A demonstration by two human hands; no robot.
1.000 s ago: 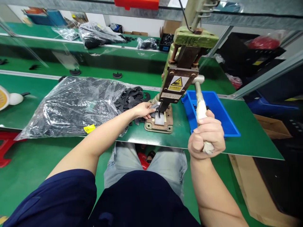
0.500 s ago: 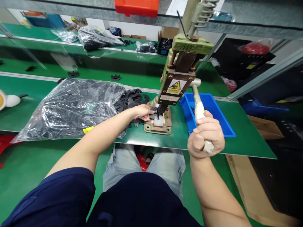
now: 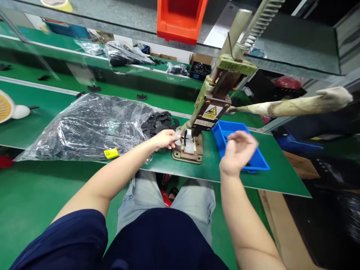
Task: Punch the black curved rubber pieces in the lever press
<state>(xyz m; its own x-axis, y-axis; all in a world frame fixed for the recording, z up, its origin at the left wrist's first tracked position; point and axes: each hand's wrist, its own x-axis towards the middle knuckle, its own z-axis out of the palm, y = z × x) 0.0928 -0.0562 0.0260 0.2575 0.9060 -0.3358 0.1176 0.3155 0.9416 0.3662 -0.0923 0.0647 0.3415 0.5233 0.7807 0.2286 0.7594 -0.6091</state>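
Observation:
My left hand point(image 3: 165, 140) is closed in a pinch on a curved dark plastic piece point(image 3: 177, 138) at the base of a green hand press point(image 3: 188, 155). Another slim black curved piece point(image 3: 185, 138) stands upright on the pale plate of the press, beneath the ram point(image 3: 198, 127). My right hand point(image 3: 238, 152), a little blurred, is off the lever and over the near side of a blue bin point(image 3: 257, 150). Its fingers are loosely bent with nothing visible in them. The tape-wrapped lever point(image 3: 292, 107) sticks out to the right, well above that hand.
A clear bag point(image 3: 84, 127) of black curved pieces lies left of the press, with a loose pile point(image 3: 159, 123) spilling from its mouth. An orange-red bin point(image 3: 181, 22) sits on the shelf overhead. A white and yellow fan-like object point(image 3: 7, 107) stands far left.
My right hand has let go of the lever, which has swung up and to the right. The ram has risen off the plate. My left hand stays beside the press base.

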